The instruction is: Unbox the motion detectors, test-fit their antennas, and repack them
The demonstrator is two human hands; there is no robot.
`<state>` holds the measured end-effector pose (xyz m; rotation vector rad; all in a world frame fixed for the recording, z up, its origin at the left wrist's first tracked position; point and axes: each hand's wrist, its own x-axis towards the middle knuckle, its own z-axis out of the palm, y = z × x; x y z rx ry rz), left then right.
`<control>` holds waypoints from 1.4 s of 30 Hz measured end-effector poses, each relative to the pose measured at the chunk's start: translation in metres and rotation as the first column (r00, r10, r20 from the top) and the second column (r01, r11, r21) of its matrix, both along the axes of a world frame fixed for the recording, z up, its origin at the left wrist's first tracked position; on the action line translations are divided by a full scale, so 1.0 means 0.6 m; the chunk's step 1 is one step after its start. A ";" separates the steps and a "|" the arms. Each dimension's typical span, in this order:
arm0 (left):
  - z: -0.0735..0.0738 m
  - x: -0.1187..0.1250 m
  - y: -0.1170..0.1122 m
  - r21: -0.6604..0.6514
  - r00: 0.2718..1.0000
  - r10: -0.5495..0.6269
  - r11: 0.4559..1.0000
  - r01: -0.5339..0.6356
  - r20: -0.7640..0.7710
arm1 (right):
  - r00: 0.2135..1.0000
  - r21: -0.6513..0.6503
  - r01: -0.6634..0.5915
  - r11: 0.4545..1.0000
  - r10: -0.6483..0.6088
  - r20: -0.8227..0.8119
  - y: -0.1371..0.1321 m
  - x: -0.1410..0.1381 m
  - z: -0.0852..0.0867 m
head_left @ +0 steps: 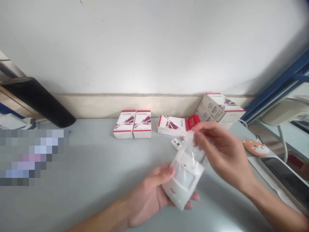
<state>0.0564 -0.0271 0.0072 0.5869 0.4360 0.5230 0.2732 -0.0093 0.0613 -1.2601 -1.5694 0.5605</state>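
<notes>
While the left hand [154,188] grasps the device [180,195] above the worktop [96,167], the right hand [223,153] pinches the top of its clear bag [189,144]; a hard tug could make the slick bag slip and drop the device.

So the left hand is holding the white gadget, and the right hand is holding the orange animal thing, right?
Not quite: in the head view, the right hand is pinching the top of the clear plastic bag. The orange animal thing lies off to the right. The left hand is indeed holding the white gadget.
</notes>
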 end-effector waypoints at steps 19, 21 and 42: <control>-0.004 -0.015 0.004 -0.011 0.998 0.012 1.000 -0.013 -0.067 | 0.349 0.237 0.170 0.956 -0.283 0.893 0.186 -0.006 0.025; -0.006 -0.014 0.004 -0.028 0.996 0.030 0.999 -0.032 -0.080 | 0.369 0.146 0.076 0.986 -0.164 0.915 0.179 -0.009 0.010; 0.016 -0.014 0.012 -0.050 0.960 0.281 0.958 -0.281 -0.010 | 0.954 0.072 -0.016 0.997 -0.006 0.299 0.084 -0.047 -0.011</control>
